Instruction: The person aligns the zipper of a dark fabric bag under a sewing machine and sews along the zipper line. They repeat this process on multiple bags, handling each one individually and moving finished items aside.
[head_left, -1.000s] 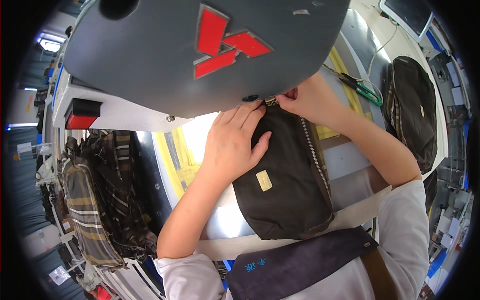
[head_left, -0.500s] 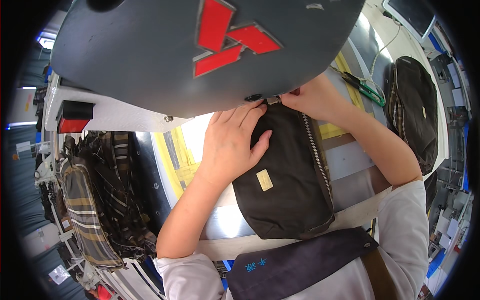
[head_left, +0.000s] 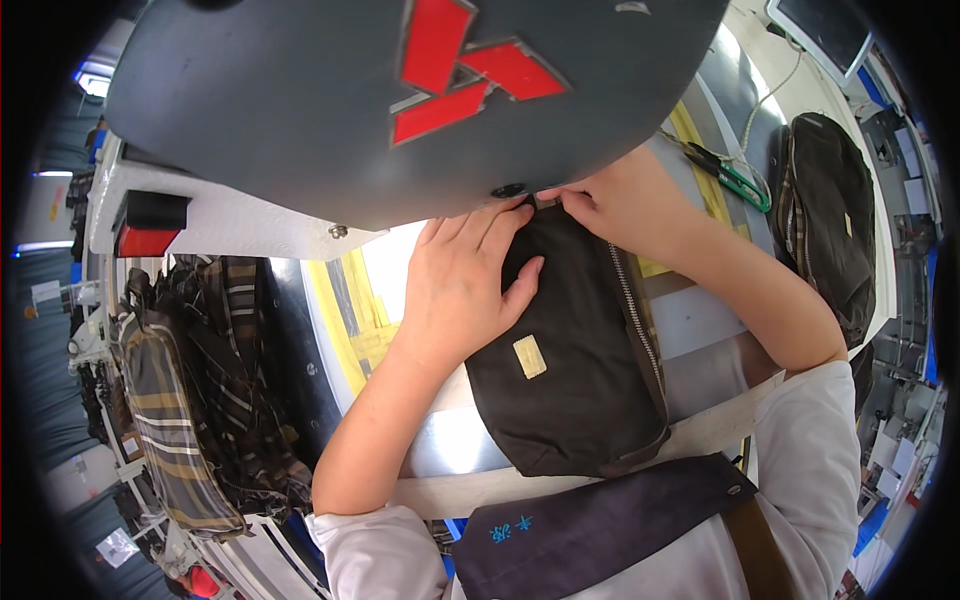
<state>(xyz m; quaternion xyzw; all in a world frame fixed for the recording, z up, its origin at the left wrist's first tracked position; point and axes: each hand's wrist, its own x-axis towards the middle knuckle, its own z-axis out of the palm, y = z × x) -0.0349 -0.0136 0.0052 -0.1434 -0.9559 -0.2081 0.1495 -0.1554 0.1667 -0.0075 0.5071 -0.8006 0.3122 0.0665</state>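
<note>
A dark brown zip pouch (head_left: 590, 360) lies lengthwise in front of me, with a small pale label (head_left: 529, 357) on its face and a metal zipper (head_left: 635, 310) along its right side. My left hand (head_left: 460, 280) rests flat on the pouch's far left part, thumb apart from the fingers. At the far end, my right hand (head_left: 630, 205) is closed, its bent fingers by a small tab on the pouch's edge. What those fingertips hold is too small and partly hidden to make out. Above them looms the dark grey machine head (head_left: 300, 130) with red marks, hiding the far edge.
Plaid fabric pieces (head_left: 185, 420) hang in a pile at the left. Green-handled thread snips (head_left: 740, 188) lie beyond my right arm. Another dark pouch (head_left: 830, 225) sits at the far right, below a screen (head_left: 825, 30). Yellow tape (head_left: 365, 350) marks the work surface.
My right hand has shifted slightly left along the pouch's far end, now covering part of the tab. The left hand and the pouch stay nearly in place.
</note>
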